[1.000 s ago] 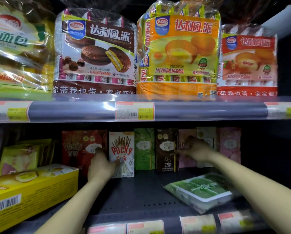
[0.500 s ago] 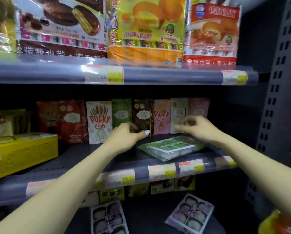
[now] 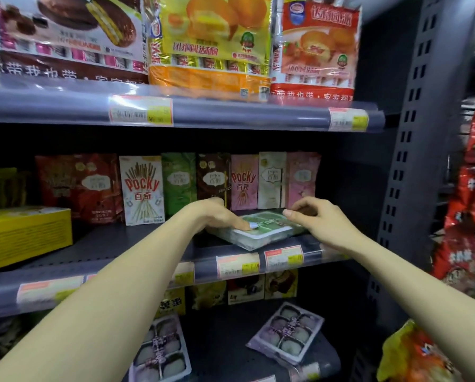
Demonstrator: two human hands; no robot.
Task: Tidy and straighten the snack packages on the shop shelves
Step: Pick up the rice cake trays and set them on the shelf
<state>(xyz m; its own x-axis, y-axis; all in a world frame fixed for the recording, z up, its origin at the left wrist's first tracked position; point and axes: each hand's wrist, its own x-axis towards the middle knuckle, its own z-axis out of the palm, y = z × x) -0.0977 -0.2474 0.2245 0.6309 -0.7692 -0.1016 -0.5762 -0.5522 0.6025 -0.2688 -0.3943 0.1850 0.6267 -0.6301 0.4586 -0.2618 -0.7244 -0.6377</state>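
We have both hands on the green tray pack [image 3: 269, 228], which lies flat on the middle shelf [image 3: 115, 244], close to that shelf's front edge and in front of the upright Pocky boxes [image 3: 144, 188]. Its long axis runs askew to the shelf edge: the near left corner juts toward the price labels [image 3: 237, 266], and the far right end angles back toward the pink box [image 3: 302, 179]. The printed face is up, with green panels and a white border showing through clear wrap.

Our left hand [image 3: 219, 217] rests on the pack's left end, fingers laid fairly straight over the top, one fingertip pressed on the film near the corner; it covers the edge, so we cannot tell whether the thumb hooks beneath. Our right hand [image 3: 317, 219] is at the pack's far right end, fingers curled with the thumb and forefinger brought close at the edge, seemingly pinching the wrap.

Left of the pack sits a yellow carton [image 3: 24, 235] at the shelf front. Above the pack, cake multipacks [image 3: 208, 45] line the upper shelf. Below it, two purple mochi trays [image 3: 286, 330] lie flat and crooked on the lower shelf.
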